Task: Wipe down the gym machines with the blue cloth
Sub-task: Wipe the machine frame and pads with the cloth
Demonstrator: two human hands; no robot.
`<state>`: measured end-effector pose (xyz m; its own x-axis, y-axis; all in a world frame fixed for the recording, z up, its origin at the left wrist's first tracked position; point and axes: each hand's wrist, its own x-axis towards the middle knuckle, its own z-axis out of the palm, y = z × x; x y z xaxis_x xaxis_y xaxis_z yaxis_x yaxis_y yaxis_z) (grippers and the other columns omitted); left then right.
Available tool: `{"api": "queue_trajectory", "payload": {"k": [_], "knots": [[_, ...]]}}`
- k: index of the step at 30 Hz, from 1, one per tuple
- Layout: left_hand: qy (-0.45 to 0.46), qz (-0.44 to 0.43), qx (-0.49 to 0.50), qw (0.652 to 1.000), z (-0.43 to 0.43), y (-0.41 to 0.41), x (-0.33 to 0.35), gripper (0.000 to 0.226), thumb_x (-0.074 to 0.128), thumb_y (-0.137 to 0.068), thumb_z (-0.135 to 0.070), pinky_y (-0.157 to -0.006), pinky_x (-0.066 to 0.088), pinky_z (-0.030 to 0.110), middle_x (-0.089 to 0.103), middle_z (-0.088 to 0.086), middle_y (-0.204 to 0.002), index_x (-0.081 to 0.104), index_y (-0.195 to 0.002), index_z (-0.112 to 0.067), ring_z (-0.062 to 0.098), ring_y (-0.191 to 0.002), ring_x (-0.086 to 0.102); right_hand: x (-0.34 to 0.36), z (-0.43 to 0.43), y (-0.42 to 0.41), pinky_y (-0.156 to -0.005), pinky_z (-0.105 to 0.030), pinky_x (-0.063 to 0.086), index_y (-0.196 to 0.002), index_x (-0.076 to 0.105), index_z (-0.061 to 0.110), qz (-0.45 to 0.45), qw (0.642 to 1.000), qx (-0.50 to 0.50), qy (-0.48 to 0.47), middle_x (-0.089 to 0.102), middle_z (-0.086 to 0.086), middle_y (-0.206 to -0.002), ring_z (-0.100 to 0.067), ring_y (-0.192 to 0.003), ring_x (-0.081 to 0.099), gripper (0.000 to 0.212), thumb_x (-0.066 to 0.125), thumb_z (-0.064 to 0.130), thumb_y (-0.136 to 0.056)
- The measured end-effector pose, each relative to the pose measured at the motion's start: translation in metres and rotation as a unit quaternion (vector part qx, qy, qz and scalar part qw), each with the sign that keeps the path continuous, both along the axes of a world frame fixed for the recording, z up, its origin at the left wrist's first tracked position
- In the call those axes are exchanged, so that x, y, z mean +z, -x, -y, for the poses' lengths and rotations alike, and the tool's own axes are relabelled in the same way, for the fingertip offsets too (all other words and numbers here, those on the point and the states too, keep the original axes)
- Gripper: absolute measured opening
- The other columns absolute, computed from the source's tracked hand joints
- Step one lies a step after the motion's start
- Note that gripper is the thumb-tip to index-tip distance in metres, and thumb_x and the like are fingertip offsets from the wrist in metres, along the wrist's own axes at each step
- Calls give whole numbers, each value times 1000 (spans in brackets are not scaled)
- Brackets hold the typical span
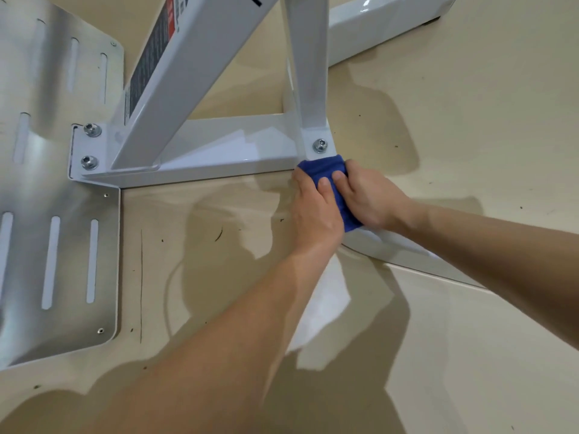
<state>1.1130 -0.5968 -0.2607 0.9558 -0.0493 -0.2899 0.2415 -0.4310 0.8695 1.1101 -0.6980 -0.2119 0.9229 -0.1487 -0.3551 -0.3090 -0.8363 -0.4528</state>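
Your left hand (316, 205) and right hand (369, 195) both clutch the bunched blue cloth (326, 170), pressing it against the white machine frame's (225, 151) bolted corner at the floor (470, 120).

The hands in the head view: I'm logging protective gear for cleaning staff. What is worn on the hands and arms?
Nothing visible. The left hand and right hand are bare, without gloves, rings or a watch, and the left forearm and right forearm show no sleeve.
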Motion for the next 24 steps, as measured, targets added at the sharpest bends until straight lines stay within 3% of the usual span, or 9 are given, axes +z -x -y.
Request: {"api": "queue_trajectory", "payload": {"k": [4,7,11,13,14,16,20,24], "knots": [[-110,48,-28,992,-7,28,-4,42,22,-100,-45,-86,46,41,60,4,-111,45,-121,-17,28,-96,58,-2,12,26,-65,-36,34,-103,54,12,44,997,17,64,65,-10,-89,-32,-78,55,33,41,42,-102],[-109,72,-27,991,-12,40,-1,38,23,-99,-43,-78,45,38,60,3,-101,49,-107,-16,28,-89,57,2,16,38,-66,-33,39,-110,64,18,107,993,-14,45,69,1,-84,-25,-80,60,26,53,37,-97],[-55,92,11,994,-16,7,27,31,35,-104,-28,-73,37,32,66,5,-105,52,-128,-18,26,-94,59,19,2,18,-77,-25,49,-108,70,21,204,975,-87,-36,74,7,-90,-13,-85,65,18,57,25,-95],[-62,97,33,993,-15,-21,36,36,35,-104,-29,-78,40,31,66,5,-112,47,-137,-21,25,-100,60,27,-5,-4,-67,-11,43,-104,69,22,237,965,-103,-34,70,9,-85,-8,-78,61,18,54,21,-94],[-62,86,43,993,-14,-35,40,37,35,-104,-29,-81,42,31,65,3,-117,46,-138,-22,25,-103,60,28,-7,-17,-62,-11,39,-99,67,20,237,965,-107,-25,67,8,-81,-9,-74,58,17,51,20,-94],[-58,52,45,996,-10,-59,38,39,36,-103,-29,-88,46,36,61,3,-127,43,-141,-24,27,-110,59,25,-12,-40,-62,-22,37,-90,62,14,203,973,-107,-11,62,2,-77,-14,-71,55,23,44,25,-98],[2,22,-12,1000,-8,-62,29,32,35,-102,-30,-76,40,30,63,-2,-97,50,-131,-27,23,-92,60,12,-12,-60,-70,-27,39,-99,67,16,154,982,-106,-18,66,-1,-87,-20,-80,60,38,37,38,-104],[-65,43,-36,996,-17,-57,22,33,30,-104,-35,-72,40,33,65,7,-96,56,-118,-20,29,-89,59,5,-5,-53,-68,-28,40,-93,70,13,158,982,-106,-8,67,-4,-82,-21,-76,61,36,42,34,-103]]}}
